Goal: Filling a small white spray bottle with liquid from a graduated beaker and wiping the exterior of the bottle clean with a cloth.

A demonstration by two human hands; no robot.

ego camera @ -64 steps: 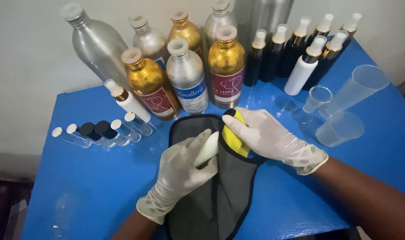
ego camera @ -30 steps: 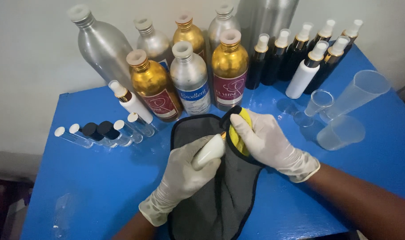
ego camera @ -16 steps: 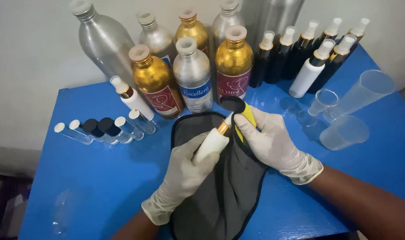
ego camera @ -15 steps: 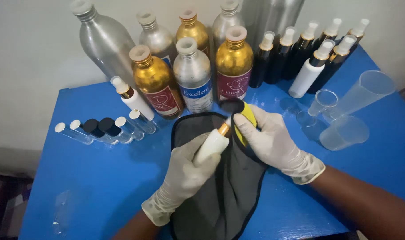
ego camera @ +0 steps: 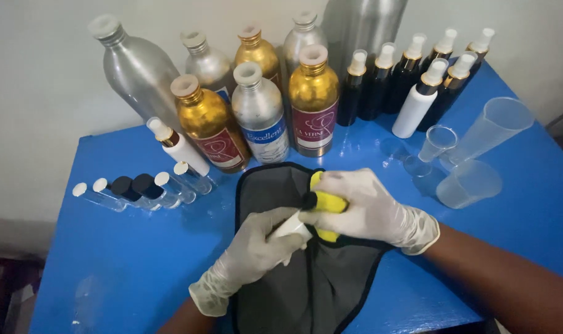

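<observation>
Both gloved hands have drawn closer together over the dark cloth (ego camera: 294, 284) since half a second ago. Left hand (ego camera: 256, 250) wraps its fingers around a small white bottle (ego camera: 290, 227); right hand (ego camera: 368, 207) pinches a yellow-and-black tool (ego camera: 323, 202) at the bottle's top, in front of the gold bottles (ego camera: 312, 99).

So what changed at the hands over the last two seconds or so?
The left hand kept its grip on the small white bottle, whose gold neck showed half a second ago and is now hidden by the yellow and black item in the right hand; whether they are joined cannot be told. The dark cloth, the metal bottles and the plastic cups stayed put.
</observation>
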